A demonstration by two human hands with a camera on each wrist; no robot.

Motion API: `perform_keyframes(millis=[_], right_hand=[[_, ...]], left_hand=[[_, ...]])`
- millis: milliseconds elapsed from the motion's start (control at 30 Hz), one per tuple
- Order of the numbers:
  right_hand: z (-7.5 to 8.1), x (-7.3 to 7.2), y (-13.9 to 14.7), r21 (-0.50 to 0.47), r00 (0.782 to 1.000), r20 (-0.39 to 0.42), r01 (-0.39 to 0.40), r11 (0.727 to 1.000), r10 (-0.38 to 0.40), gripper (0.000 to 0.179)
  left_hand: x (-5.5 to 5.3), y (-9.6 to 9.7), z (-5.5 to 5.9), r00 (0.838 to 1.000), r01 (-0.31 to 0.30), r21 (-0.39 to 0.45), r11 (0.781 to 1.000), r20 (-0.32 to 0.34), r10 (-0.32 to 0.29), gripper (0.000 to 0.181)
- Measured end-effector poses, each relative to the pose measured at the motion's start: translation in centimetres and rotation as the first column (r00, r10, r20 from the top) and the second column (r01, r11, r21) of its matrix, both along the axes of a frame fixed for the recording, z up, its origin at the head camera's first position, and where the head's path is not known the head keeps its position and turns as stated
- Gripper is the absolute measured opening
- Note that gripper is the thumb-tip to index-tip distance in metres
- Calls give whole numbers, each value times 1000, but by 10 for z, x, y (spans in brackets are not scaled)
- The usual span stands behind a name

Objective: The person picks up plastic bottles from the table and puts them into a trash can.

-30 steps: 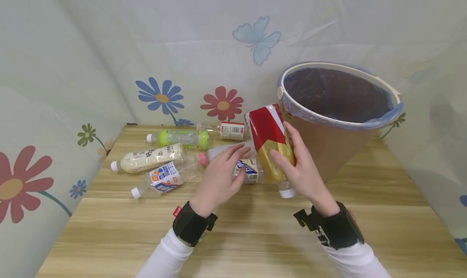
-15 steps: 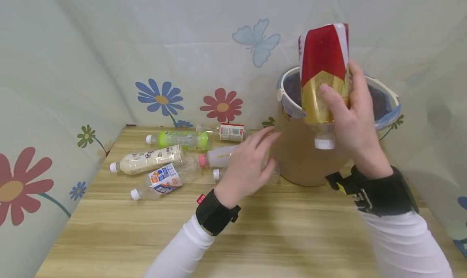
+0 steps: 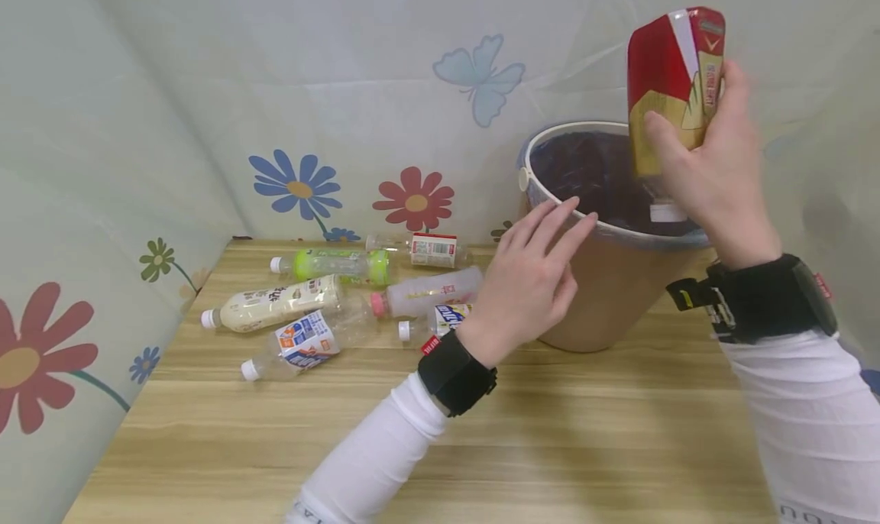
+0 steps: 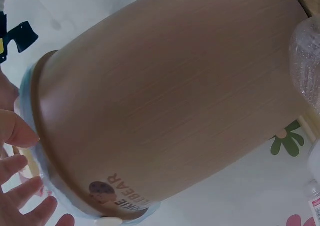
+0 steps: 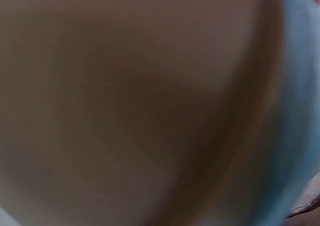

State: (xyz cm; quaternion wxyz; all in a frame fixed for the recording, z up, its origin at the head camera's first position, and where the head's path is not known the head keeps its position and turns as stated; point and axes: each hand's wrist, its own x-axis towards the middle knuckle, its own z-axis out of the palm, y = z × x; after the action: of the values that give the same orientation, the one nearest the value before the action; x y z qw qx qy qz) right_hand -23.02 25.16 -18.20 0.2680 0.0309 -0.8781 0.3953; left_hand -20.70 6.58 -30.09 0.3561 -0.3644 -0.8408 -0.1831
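Observation:
My right hand (image 3: 722,169) grips a red-and-gold labelled plastic bottle (image 3: 667,73), held cap-down over the mouth of the brown trash bin (image 3: 605,295). Its white cap (image 3: 667,212) overlaps the bin's opening in the head view. My left hand (image 3: 532,276), fingers spread and fairly straight, is by the bin's near left rim and holds nothing. In the left wrist view the fingers (image 4: 25,191) show beside the rim and its bluish liner (image 4: 25,91). The right wrist view is blurred and filled by the bin's wall (image 5: 125,111).
Several bottles lie on the wooden table left of the bin: a green-labelled one (image 3: 340,266), a cream one (image 3: 275,304), a blue-and-orange-labelled one (image 3: 305,342), a pink-capped one (image 3: 433,291) and a red-and-white-labelled one (image 3: 435,250). A flowered cloth (image 3: 344,88) hangs behind.
My right hand has lifted the red-and-gold bottle from above the table, up and right to over the bin. My left hand has moved right, from over the bottles to the bin's rim.

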Motion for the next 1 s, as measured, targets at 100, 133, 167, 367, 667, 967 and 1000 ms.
perform_keyframes(millis=[100, 133, 167, 367, 667, 967, 1000], right_hand=[[-9, -9, 9, 145, 994, 80, 59, 988, -72, 73], [-12, -12, 12, 190, 992, 96, 68, 979, -88, 75], [-15, -14, 14, 229, 990, 106, 72, 971, -99, 76], [-28, -20, 27, 351, 965, 212, 73, 933, -155, 81], [-34, -24, 26, 456, 927, 287, 91, 885, -243, 87], [-36, -23, 28, 492, 915, 292, 107, 864, -280, 90], [-35, -23, 28, 493, 917, 286, 108, 863, -278, 90]], left_hand=[[-2, 3, -4, 1000, -12, -22, 1000, 5, 12, 54], [-2, 3, -5, 1000, -13, -24, 1000, 4, 13, 54], [-2, 4, -5, 1000, -11, -24, 1000, 4, 11, 54], [-2, 5, -3, 1000, -10, -12, 1000, 14, 10, 52], [-1, 4, -2, 999, -35, -16, 999, 32, 35, 52], [-1, 4, -3, 999, -27, -12, 1000, 42, 28, 53], [-1, 4, -3, 999, -26, -11, 1000, 41, 27, 53]])
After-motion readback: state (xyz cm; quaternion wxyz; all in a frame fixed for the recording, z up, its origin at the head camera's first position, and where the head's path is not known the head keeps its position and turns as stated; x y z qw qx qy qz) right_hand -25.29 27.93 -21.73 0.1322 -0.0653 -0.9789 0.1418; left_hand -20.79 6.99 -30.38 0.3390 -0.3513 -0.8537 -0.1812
